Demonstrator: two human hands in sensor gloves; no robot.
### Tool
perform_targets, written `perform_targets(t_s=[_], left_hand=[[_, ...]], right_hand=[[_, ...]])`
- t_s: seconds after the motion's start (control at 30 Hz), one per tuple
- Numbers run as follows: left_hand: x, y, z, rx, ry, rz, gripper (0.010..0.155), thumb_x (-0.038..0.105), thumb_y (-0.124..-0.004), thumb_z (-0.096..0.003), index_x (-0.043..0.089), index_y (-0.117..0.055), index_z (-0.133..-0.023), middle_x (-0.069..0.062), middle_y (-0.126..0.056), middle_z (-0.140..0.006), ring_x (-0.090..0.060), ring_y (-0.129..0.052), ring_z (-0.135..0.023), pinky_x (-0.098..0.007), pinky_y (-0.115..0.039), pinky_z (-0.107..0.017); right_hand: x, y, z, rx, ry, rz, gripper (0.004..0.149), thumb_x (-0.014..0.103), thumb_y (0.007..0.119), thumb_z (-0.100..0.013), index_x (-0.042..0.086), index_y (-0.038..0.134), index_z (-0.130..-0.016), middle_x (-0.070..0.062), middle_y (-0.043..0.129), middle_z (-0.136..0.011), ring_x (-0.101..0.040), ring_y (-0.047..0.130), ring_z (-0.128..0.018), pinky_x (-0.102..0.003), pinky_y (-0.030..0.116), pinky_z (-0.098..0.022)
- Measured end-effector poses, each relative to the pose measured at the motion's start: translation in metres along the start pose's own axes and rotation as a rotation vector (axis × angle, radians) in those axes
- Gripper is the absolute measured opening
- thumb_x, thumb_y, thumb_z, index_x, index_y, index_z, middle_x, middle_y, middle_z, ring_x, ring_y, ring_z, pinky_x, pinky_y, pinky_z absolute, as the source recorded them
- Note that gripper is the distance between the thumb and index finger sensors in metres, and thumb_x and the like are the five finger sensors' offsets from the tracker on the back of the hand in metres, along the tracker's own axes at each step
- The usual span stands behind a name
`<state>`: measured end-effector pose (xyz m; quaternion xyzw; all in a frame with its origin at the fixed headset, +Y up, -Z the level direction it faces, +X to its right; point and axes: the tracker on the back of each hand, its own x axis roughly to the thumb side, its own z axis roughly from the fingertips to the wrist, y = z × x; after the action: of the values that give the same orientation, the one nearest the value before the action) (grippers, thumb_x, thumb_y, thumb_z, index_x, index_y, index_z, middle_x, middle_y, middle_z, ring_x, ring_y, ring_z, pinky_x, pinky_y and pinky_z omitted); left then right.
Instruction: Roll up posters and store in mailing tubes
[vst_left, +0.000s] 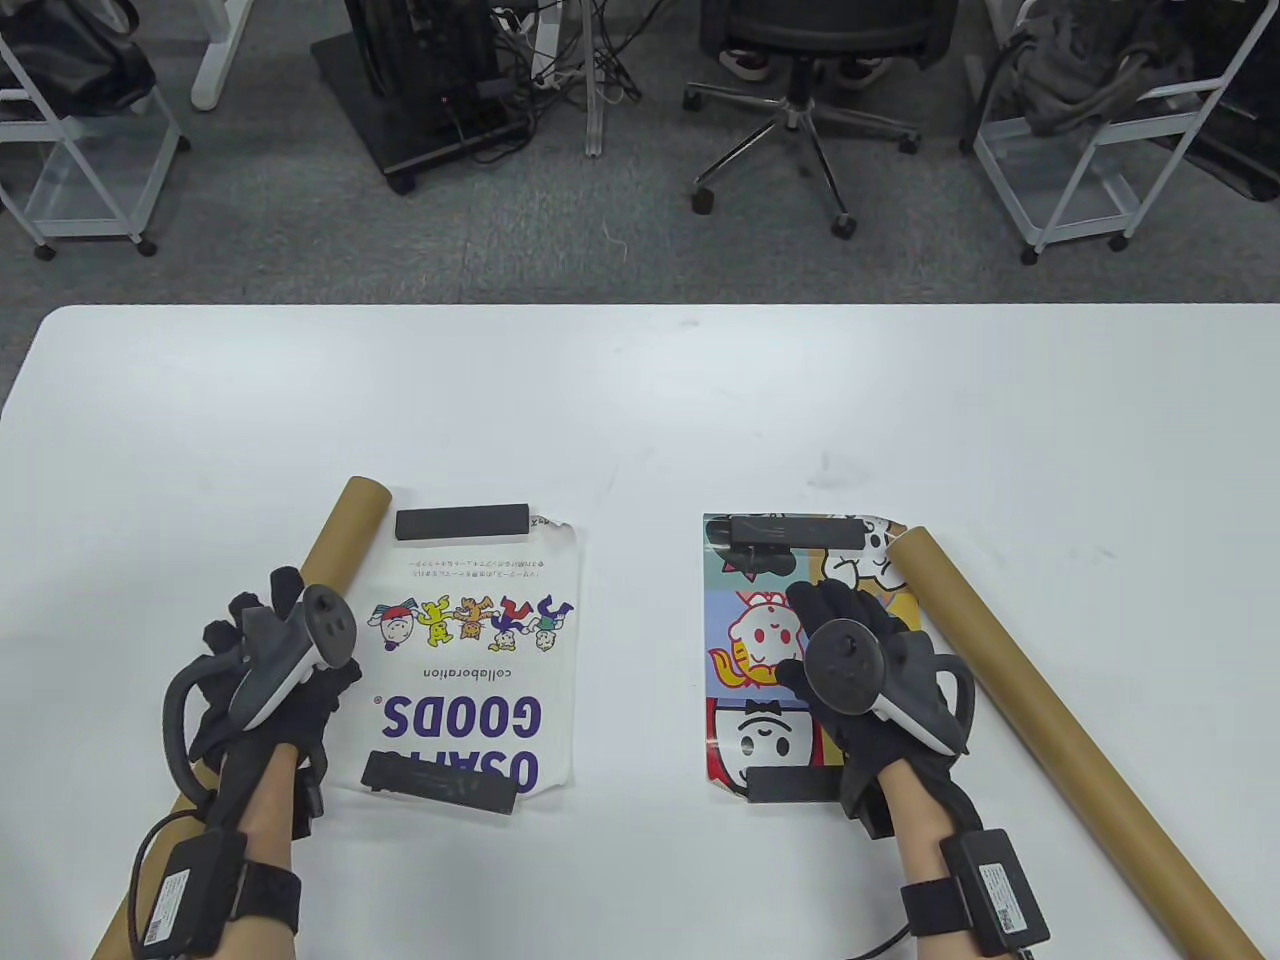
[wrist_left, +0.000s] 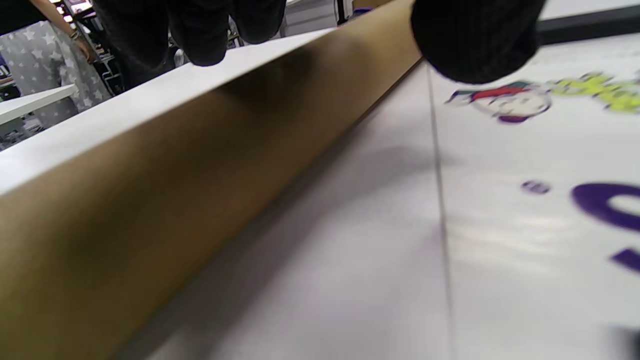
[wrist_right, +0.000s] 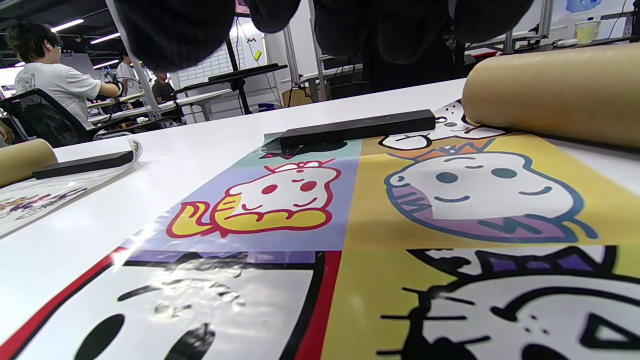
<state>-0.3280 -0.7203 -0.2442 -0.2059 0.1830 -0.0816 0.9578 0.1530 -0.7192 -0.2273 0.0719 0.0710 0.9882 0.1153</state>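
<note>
Colourful poster (vst_left: 765, 660): flat beneath my right hand (vst_left: 860, 670), fingers spread, gripping nothing. Left tube (vst_left: 340, 530): under my left hand (vst_left: 270, 670), grip unclear.

A: Table view: high above the near edge, looking down and forward over the white table (vst_left: 640, 400) to the office floor beyond. Both posters and both tubes in frame.

B: Left wrist view: very low, almost at the tabletop, close against the left cardboard tube (wrist_left: 165, 200), looking along it; white poster (wrist_left: 525, 210) on its right. Close range, blurred.

A: Right wrist view: equally low, skimming over the colourful cartoon poster (wrist_right: 400, 200) toward its far black bar weight (wrist_right: 355, 129). Right cardboard tube (wrist_right: 555, 90) at right edge.

B: Overlap: right wrist view also catches the white poster, far left.
</note>
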Motion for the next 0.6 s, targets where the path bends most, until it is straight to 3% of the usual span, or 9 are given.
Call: perform_targets(t_s=[0.17,0.23,0.33,0.4,0.6], left_hand=[[-0.003,-0.014,-0.010,-0.104,0.045,0.010,0.105,0.059,-0.070,-0.0504,0.013,-0.006,-0.119,-0.025,-0.034,-0.130,-0.051,-0.054,-0.116,-0.062,-0.054,-0.085],[-0.002,-0.013,-0.012,-0.097,0.057,0.017,0.105,0.057,-0.072,-0.0506,0.012,-0.006,-0.119,-0.023,-0.039,-0.129,-0.050,-0.060,-0.115,-0.061,-0.057,-0.084],[-0.002,-0.013,-0.014,-0.133,0.079,-0.061,0.105,0.053,-0.076,-0.0512,0.016,-0.003,-0.118,-0.016,-0.047,-0.127,-0.049,-0.067,-0.112,-0.062,-0.061,-0.083],[-0.003,-0.014,-0.016,-0.126,0.098,-0.109,0.104,0.048,-0.078,-0.0518,0.017,-0.005,-0.119,-0.011,-0.055,-0.124,-0.039,-0.081,-0.105,-0.058,-0.068,-0.082],[-0.011,-0.011,-0.016,-0.104,0.116,-0.040,0.102,0.047,-0.084,-0.0494,0.019,-0.018,-0.121,-0.008,-0.066,-0.119,-0.033,-0.090,-0.098,-0.055,-0.074,-0.080]], right_hand=[[0.001,0.001,0.000,0.001,-0.005,-0.003,0.075,0.042,0.069,-0.048,0.015,0.037,-0.110,-0.025,0.043,-0.118,-0.057,0.049,-0.103,-0.074,0.047,-0.069],[0.001,0.001,0.000,0.003,-0.006,-0.003,0.075,0.042,0.069,-0.048,0.015,0.037,-0.110,-0.025,0.043,-0.118,-0.057,0.049,-0.103,-0.073,0.047,-0.069],[0.001,0.000,0.000,0.005,-0.006,-0.011,0.075,0.041,0.068,-0.048,0.015,0.036,-0.110,-0.025,0.043,-0.118,-0.056,0.049,-0.103,-0.072,0.047,-0.069],[0.001,0.000,0.000,0.005,-0.004,-0.012,0.075,0.041,0.069,-0.048,0.015,0.036,-0.110,-0.026,0.043,-0.118,-0.056,0.049,-0.103,-0.072,0.047,-0.069],[-0.002,-0.001,0.000,0.012,-0.006,-0.069,0.075,0.042,0.068,-0.048,0.015,0.036,-0.110,-0.026,0.043,-0.118,-0.056,0.049,-0.103,-0.072,0.048,-0.069]])
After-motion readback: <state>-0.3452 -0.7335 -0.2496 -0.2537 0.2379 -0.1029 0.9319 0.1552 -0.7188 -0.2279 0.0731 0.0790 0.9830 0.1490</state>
